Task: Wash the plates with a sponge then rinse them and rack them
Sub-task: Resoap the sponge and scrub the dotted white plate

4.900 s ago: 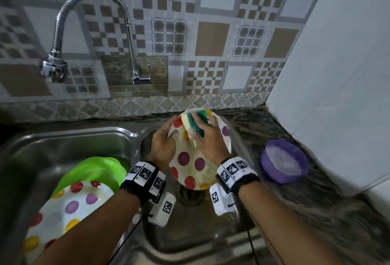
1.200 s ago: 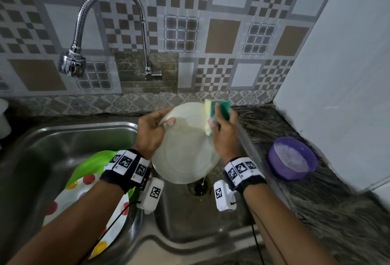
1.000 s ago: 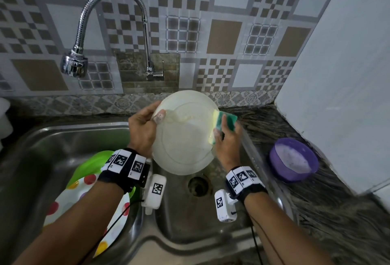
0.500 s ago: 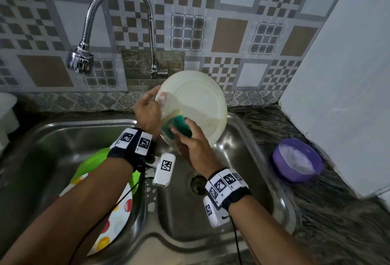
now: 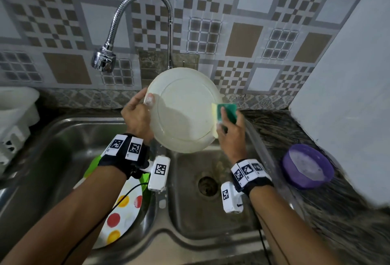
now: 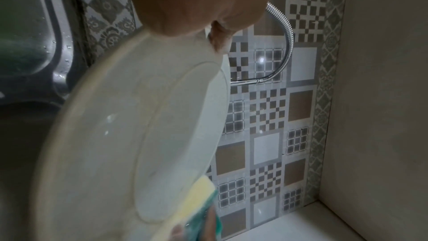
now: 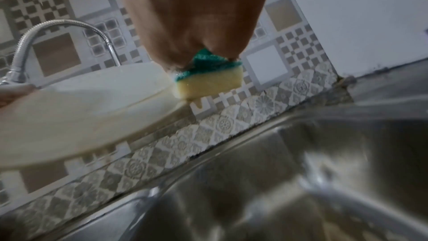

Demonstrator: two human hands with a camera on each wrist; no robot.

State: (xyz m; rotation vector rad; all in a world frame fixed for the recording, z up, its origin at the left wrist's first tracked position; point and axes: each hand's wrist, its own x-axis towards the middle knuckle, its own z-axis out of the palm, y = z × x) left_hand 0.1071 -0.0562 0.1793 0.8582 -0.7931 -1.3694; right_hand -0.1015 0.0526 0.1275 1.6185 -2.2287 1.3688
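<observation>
A cream plate (image 5: 181, 110) (image 6: 129, 131) (image 7: 76, 107) is held tilted above the right sink basin, its plain underside towards me. My left hand (image 5: 138, 114) grips its left rim, thumb on the underside. At the plate's right rim my right hand (image 5: 230, 129) holds a yellow-and-green sponge (image 5: 225, 112) (image 7: 206, 80) (image 6: 197, 202), yellow side against the plate. A polka-dot plate (image 5: 120, 218) lies in the left basin on top of a green plate (image 5: 92, 165).
A curved metal faucet (image 5: 135, 21) arches over the left basin, no water running. A purple bowl of soapy water (image 5: 307, 166) sits on the dark counter at right. A white rack (image 5: 14, 121) stands at far left. The right basin drain (image 5: 207, 184) is uncovered.
The plate was turned from its dotted face to its plain underside and raised. The sponge swept from the plate's lower left across to its right rim.
</observation>
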